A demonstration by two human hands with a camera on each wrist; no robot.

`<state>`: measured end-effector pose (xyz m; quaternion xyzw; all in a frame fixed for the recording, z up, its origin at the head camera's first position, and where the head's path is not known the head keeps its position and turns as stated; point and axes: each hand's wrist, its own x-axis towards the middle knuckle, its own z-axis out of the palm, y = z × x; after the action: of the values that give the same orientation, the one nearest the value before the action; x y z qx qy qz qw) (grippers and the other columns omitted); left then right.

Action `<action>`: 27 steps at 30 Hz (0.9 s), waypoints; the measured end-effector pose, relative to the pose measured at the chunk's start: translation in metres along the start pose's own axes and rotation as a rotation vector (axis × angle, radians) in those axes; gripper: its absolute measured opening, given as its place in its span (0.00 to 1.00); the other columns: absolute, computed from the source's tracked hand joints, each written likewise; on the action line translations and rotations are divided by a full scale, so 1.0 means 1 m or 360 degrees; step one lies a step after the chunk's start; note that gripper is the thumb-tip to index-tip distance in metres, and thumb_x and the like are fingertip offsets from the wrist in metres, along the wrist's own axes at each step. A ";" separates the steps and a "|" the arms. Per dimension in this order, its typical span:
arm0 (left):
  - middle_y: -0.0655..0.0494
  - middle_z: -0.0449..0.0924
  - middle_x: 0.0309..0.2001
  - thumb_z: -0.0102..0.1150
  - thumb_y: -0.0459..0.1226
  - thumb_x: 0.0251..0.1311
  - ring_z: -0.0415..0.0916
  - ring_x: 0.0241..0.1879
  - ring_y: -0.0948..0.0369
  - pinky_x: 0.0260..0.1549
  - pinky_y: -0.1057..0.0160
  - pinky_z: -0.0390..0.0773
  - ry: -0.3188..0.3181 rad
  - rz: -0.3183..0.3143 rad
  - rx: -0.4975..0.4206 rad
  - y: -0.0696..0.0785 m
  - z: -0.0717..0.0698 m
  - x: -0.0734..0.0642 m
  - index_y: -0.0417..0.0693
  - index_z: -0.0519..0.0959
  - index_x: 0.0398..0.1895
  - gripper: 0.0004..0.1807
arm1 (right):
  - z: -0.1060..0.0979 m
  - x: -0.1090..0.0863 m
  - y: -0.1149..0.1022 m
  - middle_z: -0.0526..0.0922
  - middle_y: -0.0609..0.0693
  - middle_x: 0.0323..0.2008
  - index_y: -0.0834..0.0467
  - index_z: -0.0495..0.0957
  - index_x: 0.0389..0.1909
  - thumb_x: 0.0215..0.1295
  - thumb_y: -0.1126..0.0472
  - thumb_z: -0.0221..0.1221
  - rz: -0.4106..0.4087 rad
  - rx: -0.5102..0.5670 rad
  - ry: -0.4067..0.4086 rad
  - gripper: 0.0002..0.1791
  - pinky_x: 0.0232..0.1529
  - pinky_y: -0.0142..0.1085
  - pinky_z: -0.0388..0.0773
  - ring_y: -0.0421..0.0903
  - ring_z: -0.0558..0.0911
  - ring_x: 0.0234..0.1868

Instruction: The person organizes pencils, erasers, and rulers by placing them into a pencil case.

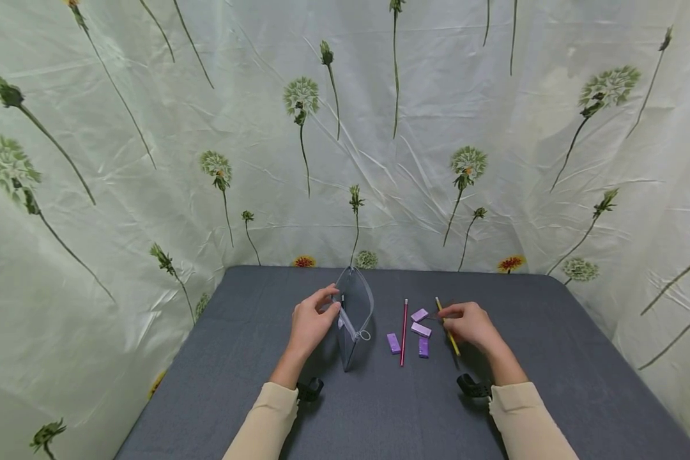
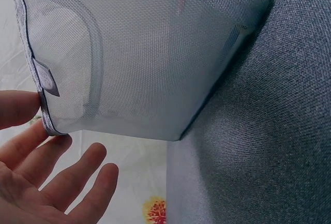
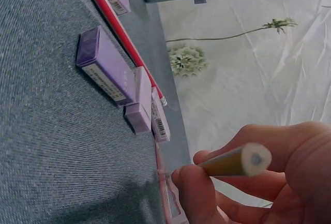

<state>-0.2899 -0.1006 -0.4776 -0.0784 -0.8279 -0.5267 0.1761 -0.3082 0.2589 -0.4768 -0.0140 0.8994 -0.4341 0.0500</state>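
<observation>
While your left hand (image 1: 310, 322) pinches the upper rim of a grey mesh pouch (image 1: 347, 348), your right hand (image 1: 470, 322), in the head view, pinches a yellow pencil (image 1: 453, 342) above the right part of the grey table (image 1: 207, 383). The pencil's long axis slants: its far end leans left, its near end comes back toward you and to the right. The pouch stands on edge left of centre, its length running away from you, its unzipped mouth gaping upward and rightward. Between your hands lie a red pencil (image 1: 404, 332), almost straight away from you with its pale end farthest, and four purple boxes (image 1: 421, 329) turned at various angles.

From the left wrist, you have thumb and finger closed on a corner of the pouch beside a small tag (image 2: 47, 78), your other fingers loosely spread below. Something dark shows through the mesh at the lower edge; what it is, you cannot tell.

From the right wrist, your thumb and fingertips pinch the yellow pencil, its blunt end of pale wood and grey core pointing at the camera, its shaft strongly foreshortened. Your remaining fingers bend behind it.
</observation>
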 end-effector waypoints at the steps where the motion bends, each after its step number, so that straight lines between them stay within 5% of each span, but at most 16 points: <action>1: 0.66 0.78 0.63 0.66 0.39 0.65 0.80 0.57 0.58 0.51 0.47 0.80 0.0005 -0.0002 -0.0002 0.000 0.000 0.000 0.59 0.84 0.53 0.14 | 0.000 -0.001 -0.001 0.81 0.53 0.28 0.67 0.83 0.52 0.62 0.69 0.59 -0.0006 0.0017 -0.0001 0.17 0.25 0.39 0.80 0.45 0.79 0.23; 12: 0.65 0.80 0.61 0.67 0.36 0.64 0.81 0.55 0.59 0.51 0.48 0.81 0.0038 0.0002 -0.0013 -0.005 0.001 -0.001 0.58 0.84 0.50 0.12 | 0.000 -0.005 -0.007 0.84 0.62 0.45 0.68 0.80 0.57 0.68 0.68 0.59 -0.0057 0.0162 -0.0045 0.18 0.33 0.42 0.84 0.47 0.81 0.33; 27: 0.62 0.79 0.61 0.67 0.36 0.64 0.80 0.56 0.58 0.52 0.48 0.80 0.0053 0.0031 -0.0026 -0.005 0.002 0.000 0.58 0.81 0.42 0.07 | 0.003 -0.010 -0.036 0.84 0.63 0.41 0.65 0.80 0.57 0.69 0.68 0.60 -0.0176 0.0354 -0.0108 0.17 0.35 0.41 0.83 0.47 0.81 0.32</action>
<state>-0.2918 -0.1005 -0.4827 -0.0792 -0.8197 -0.5330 0.1942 -0.2988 0.2352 -0.4496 -0.0727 0.8413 -0.5325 0.0576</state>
